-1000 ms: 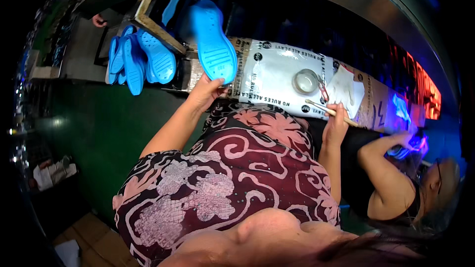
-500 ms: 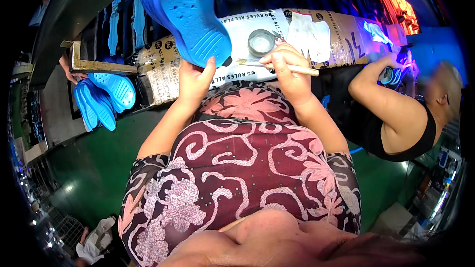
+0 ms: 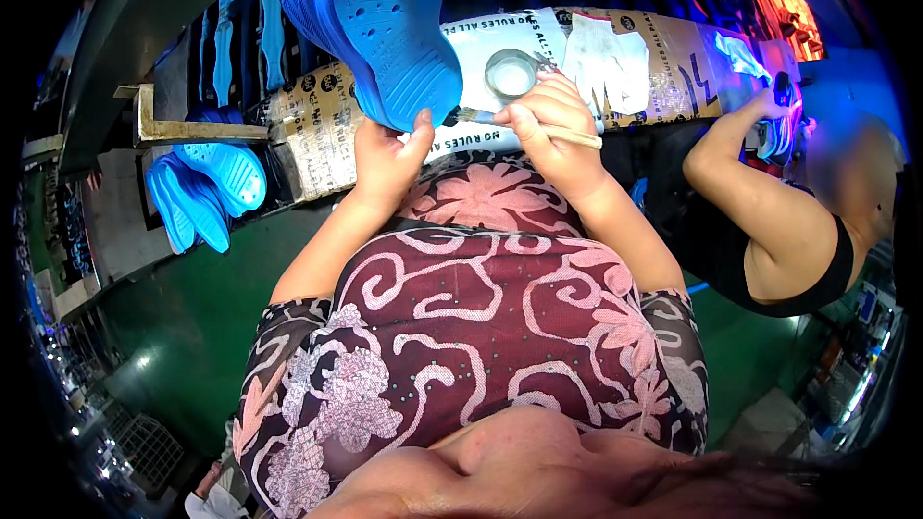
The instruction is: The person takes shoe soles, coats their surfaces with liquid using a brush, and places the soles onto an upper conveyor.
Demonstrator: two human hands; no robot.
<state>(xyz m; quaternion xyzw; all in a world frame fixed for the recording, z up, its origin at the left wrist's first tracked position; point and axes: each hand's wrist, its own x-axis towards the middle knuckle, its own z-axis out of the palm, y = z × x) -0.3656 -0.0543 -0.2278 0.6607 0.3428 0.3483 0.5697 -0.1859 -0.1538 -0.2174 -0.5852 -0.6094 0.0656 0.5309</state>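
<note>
My left hand [image 3: 385, 159] grips the heel end of a bright blue perforated clog [image 3: 380, 24], holding it up over the bench with its toe pointing away. My right hand [image 3: 548, 125] is closed on a thin wooden-handled brush [image 3: 543, 128], whose dark tip touches the clog's edge beside my left thumb. A small round metal tin [image 3: 510, 74] stands just behind my right hand on the paper-covered bench [image 3: 663, 58].
Several blue clogs [image 3: 207, 183] are stacked at the left by a metal frame [image 3: 183, 125]. White cloths [image 3: 606, 62] lie on the bench. A co-worker's arm [image 3: 745, 183] reaches to the bench at the right. Green floor lies below.
The clog has come closer and higher in my left hand. My right hand has brought the brush tip over to the clog's edge.
</note>
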